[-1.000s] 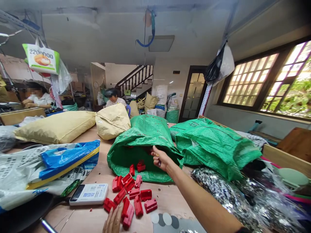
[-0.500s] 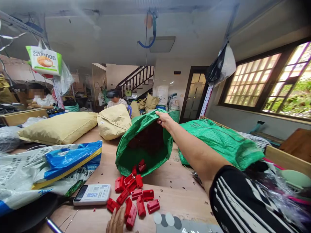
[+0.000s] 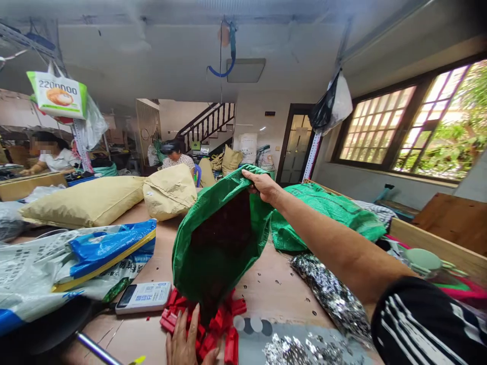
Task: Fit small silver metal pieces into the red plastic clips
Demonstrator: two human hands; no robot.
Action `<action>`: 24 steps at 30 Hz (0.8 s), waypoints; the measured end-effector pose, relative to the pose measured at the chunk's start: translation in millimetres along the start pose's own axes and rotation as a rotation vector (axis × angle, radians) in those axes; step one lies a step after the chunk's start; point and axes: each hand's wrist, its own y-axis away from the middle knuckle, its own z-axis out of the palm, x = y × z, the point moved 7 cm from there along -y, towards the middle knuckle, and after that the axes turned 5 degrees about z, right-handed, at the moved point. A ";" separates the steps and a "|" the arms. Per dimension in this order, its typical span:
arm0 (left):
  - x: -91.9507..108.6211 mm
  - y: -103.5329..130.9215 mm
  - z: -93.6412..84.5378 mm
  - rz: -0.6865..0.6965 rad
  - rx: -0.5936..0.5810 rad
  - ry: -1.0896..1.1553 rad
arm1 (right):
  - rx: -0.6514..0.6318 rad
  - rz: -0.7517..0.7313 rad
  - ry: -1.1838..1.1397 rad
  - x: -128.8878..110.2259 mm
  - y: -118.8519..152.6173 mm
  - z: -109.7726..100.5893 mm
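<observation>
A green woven sack point(image 3: 186, 238) stands tilted on the table with its wide mouth facing me. My right hand point(image 3: 262, 185) grips the sack's upper rim. Below the mouth, red plastic parts point(image 3: 231, 344) lie in a pile, some against the sack's lower edge. My left hand point(image 3: 188, 339) rests on the pile at the bottom of the view, fingers spread. The inside of the sack is too dark to make out.
A white device point(image 3: 146, 296) and a blue-white bag point(image 3: 110, 248) are at left. Tan sacks point(image 3: 87, 200) lie behind. On the right are silvery pieces point(image 3: 287, 350), a bag of them point(image 3: 335, 289) and another green sack point(image 3: 323, 208). Two people point(image 3: 178, 159) sit farther back.
The sack's mouth has tipped lower over the red parts, and more of them are bunched together. My left hand has moved up onto them. The view has shifted right, showing the silvery pieces.
</observation>
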 end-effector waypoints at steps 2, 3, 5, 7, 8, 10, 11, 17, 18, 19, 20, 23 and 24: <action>3.2 0.1 -9.3 0.009 -0.020 0.056 | -0.006 0.025 0.011 4.0 16.1 -4.0; 4.2 0.1 -16.0 -0.007 -0.019 0.075 | -0.010 0.044 0.014 7.7 24.1 -5.3; 9.2 -0.9 -28.7 -0.001 -0.028 0.111 | -0.032 0.093 0.018 17.7 39.7 -6.2; 13.8 -2.6 -39.3 0.008 -0.034 0.128 | -0.062 0.150 0.016 28.8 55.2 -6.2; 15.3 -3.3 -43.4 0.005 -0.033 0.126 | -0.074 0.178 0.013 34.1 63.0 -6.5; 16.7 -4.5 -50.0 -0.016 -0.019 0.114 | -0.092 0.226 0.006 42.7 78.6 -8.4; 17.1 -5.0 -52.3 -0.026 -0.013 0.110 | -0.100 0.245 0.005 45.8 86.3 -10.0; 23.3 -14.9 -67.1 -0.131 0.039 0.170 | -0.165 0.299 0.075 43.7 123.7 -34.9; 29.7 -19.7 -72.8 -0.128 0.049 0.200 | -0.181 0.283 0.090 38.8 126.6 -42.6; 38.5 -26.0 -80.8 -0.117 0.066 0.234 | -0.186 0.256 0.097 32.7 127.9 -52.0; 50.6 -34.3 -90.7 -0.087 0.082 0.273 | -0.173 0.218 0.093 25.8 127.4 -63.4; 92.6 -70.6 -132.8 -0.004 0.189 0.373 | -0.011 0.109 0.026 10.0 116.7 -105.5; 106.5 -86.8 -149.3 0.026 0.246 0.386 | 0.060 0.110 0.007 10.5 111.2 -118.9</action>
